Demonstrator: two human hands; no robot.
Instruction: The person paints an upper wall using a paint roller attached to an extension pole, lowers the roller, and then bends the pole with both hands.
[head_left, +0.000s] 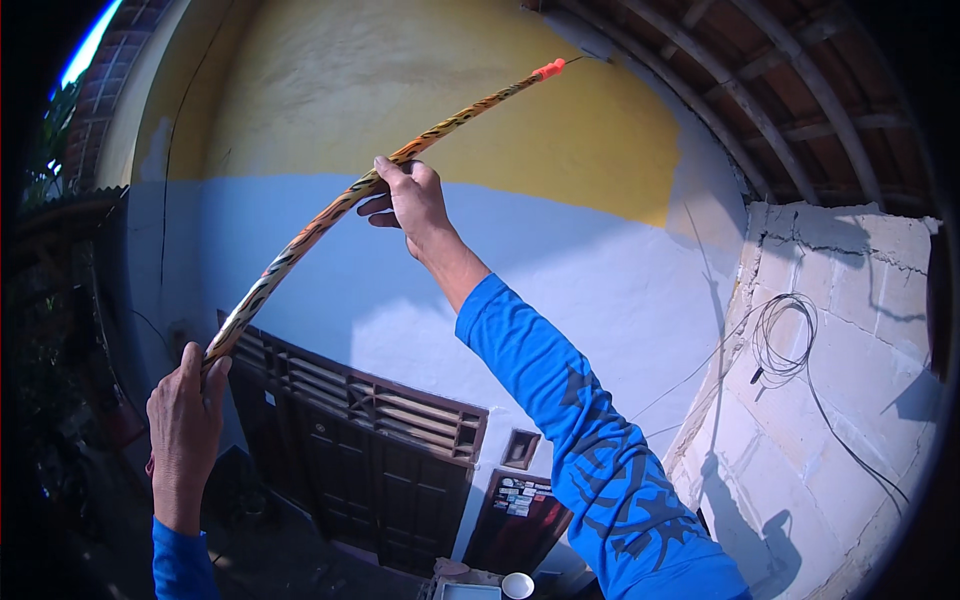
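Observation:
A long pole (325,222) with an orange, yellow and black animal-stripe pattern slants up from lower left to upper right. My left hand (188,410) is closed round its lower end. Higher up, my right hand (412,200) grips the middle, thumb on top. A bright red-orange collar (548,70) ends the pole, and a thin wire rod runs on from it. The greyish head at the rod's tip, perhaps a paint roller, is too small to make out; it is at the top of the wall, under the roof. The wall (400,90) is yellow above and pale blue-white below.
Dark wooden doors (340,470) with slatted vents stand below. At right, a coil of black cable (785,340) hangs on a bare block wall (780,440). Wooden rafters (780,90) reach overhead. A white round container (517,585) and a tray (470,592) sit at the bottom.

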